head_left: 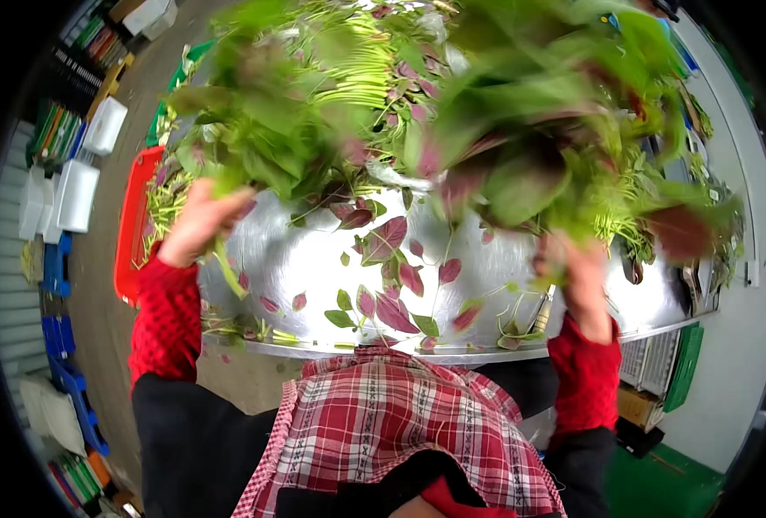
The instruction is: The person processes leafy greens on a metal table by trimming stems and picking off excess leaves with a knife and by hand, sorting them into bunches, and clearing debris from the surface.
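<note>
My left hand [203, 221] is closed round the stems of a bunch of amaranth greens [271, 129], raised above the metal table [314, 259]. On the other side my right hand [580, 274] grips a second bunch of amaranth greens [521, 164], its green and purple leaves smeared by motion. Loose purple and green leaves [392, 311] lie scattered on the table between the hands. Close to the right hand, a knife [542, 312] rests near the table's front edge. Beyond the hands, a pile of light green stems [357, 65] is partly hidden by the bunches.
A red crate [128, 233] stands against the table's left side, with a green crate [154, 121] behind it. White foam boxes [78, 194] and blue crates [57, 268] line the left wall. A green crate [683, 367] stands under the right end.
</note>
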Demonstrator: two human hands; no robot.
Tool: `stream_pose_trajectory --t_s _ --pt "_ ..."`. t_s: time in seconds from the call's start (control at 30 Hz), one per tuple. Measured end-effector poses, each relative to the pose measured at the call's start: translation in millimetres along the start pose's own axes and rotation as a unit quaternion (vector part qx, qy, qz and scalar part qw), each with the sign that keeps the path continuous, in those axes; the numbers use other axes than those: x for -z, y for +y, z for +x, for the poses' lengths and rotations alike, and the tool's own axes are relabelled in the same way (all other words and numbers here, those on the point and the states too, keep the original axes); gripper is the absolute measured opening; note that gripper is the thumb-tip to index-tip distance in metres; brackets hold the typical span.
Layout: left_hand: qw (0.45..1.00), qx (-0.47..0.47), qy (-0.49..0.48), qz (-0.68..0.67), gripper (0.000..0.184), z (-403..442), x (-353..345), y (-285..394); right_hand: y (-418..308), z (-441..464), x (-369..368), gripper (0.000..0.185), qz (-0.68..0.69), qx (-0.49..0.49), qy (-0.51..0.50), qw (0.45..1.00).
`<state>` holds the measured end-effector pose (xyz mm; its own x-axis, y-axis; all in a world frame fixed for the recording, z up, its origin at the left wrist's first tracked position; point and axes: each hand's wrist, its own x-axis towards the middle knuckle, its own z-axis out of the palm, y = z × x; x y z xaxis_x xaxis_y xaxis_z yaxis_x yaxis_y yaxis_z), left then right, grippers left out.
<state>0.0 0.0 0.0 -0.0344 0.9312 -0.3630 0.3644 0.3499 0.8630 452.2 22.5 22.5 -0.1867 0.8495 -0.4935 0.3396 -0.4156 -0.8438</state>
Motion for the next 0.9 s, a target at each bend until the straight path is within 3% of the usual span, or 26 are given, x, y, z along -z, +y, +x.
stream_pose_trajectory --t_s 0.03,0.07,0.1,0.13,0.17,0.2,0.23,0.27,0.3,0.33,0.37,0.4,0.43,0.47,0.5,0.53,0.57,0.6,0.63,0.67,0.77,0.8,0.83,0.9 --pt "0.987 -0.016 -0.038 0.153 0.016 14.4 1.3 -9.5 2.3 1.8 -5.8 0.024 0.013 -0.008 -0.001 1.0" --pt "0.978 -0.012 -0.068 0.197 0.017 26.2 9.0 9.2 -1.7 15.5 -14.4 0.022 0.021 0.004 -0.03 0.999" --pt "0.988 -0.121 -0.023 0.095 0.019 48.6 2.5 67.3 -28.6 40.3 15.9 0.021 -0.016 0.148 -0.005 0.989" --pt "0.998 -0.003 -0.061 0.012 0.021 -20.7 -8.2 65.0 -14.5 -42.5 6.6 0.02 0.054 0.042 -0.014 0.998" --pt "0.995 -0.087 0.018 -0.051 0.023 -14.1 -0.2 89.6 -42.7 -40.2 18.7 0.02 0.079 0.161 0.028 0.983" --pt "0.964 -0.109 -0.121 -0.208 0.029 -6.8 27.7 90.9 -49.9 -34.3 14.9 0.017 0.149 0.201 0.034 0.968" --pt "0.967 -0.099 -0.126 -0.199 0.029 1.9 18.0 88.1 -45.5 -29.8 5.1 0.017 0.162 0.193 0.035 0.967" --pt "0.988 -0.083 -0.096 0.09 0.031 19.4 -7.1 69.6 -32.7 -16.0 -8.3 0.016 0.1 0.1 0.035 0.989" --pt "0.963 -0.074 -0.084 0.243 0.029 37.0 -22.8 49.4 -11.2 5.3 -15.1 0.015 0.026 0.022 0.038 0.999" --pt "0.958 -0.101 -0.073 0.257 0.027 43.2 -22.6 52.7 -2.5 11.6 -7.7 0.016 0.021 0.139 0.023 0.99" --pt "0.953 -0.19 -0.029 0.235 0.024 43.2 -13.2 63.0 5.8 17.9 -0.3 0.017 0.019 0.253 0.007 0.967" --pt "0.915 -0.335 0.02 0.222 0.022 41.6 -2.4 63.4 -24.8 -6.3 -0.3 0.016 0.044 0.209 0.022 0.977" --pt "0.993 -0.102 0.005 -0.052 0.022 14.9 -2.1 93.1 -46.8 -26.3 2.5 0.016 0.063 0.161 0.036 0.984" --pt "0.985 -0.09 0.003 -0.149 0.024 11.9 -7.7 96.9 -51.4 -34.5 10.2 0.012 0.14 0.222 0.037 0.964" --pt "0.994 -0.06 0.087 0.01 0.023 30.1 -30.0 69.3 -31.5 -22.7 -2.1 0.014 0.118 0.253 0.142 0.95" --pt "0.967 -0.102 0.064 0.226 0.023 54.9 -40.9 30.3 -15.6 -0.2 -3.2 0.015 0.081 0.146 0.068 0.984" --pt "0.978 -0.102 0.047 0.177 0.023 53.3 -37.8 44.4 0.9 23.4 -1.2 0.017 0.041 0.038 -0.006 0.998" --pt "0.986 -0.1 0.029 0.127 0.024 52.1 -34.4 58.9 31.8 28.8 -0.4 0.021 0.193 0.127 -0.038 0.972" --pt "0.992 -0.097 0.012 0.077 0.024 50.5 -31.1 73.5 9.9 22.2 -0.5 0.021 0.199 0.128 -0.035 0.971" --pt "0.989 -0.092 -0.041 -0.106 0.025 45.3 -3.0 70.1 -16.4 3.5 8.1 0.021 0.194 0.158 0.019 0.968" --pt "0.994 -0.006 0.09 0.068 0.025 43.5 -36.1 61.4 -15.6 0.4 -0.8 0.024 0.093 0.274 0.225 0.93" --pt "0.959 -0.256 0.091 0.078 0.023 58.2 -45.7 17.9 12.6 25.8 2.2 0.023 0.118 0.138 0.109 0.977" --pt "0.978 -0.192 0.062 0.05 0.023 54.0 -41.0 35.1 14.1 39.6 -1.3 0.022 0.139 -0.002 -0.01 0.99" --pt "0.998 -0.057 0.014 0.001 0.023 45.9 -31.3 70.5 -16.5 10.3 3.1 0.012 0.115 0.019 0.019 0.993"
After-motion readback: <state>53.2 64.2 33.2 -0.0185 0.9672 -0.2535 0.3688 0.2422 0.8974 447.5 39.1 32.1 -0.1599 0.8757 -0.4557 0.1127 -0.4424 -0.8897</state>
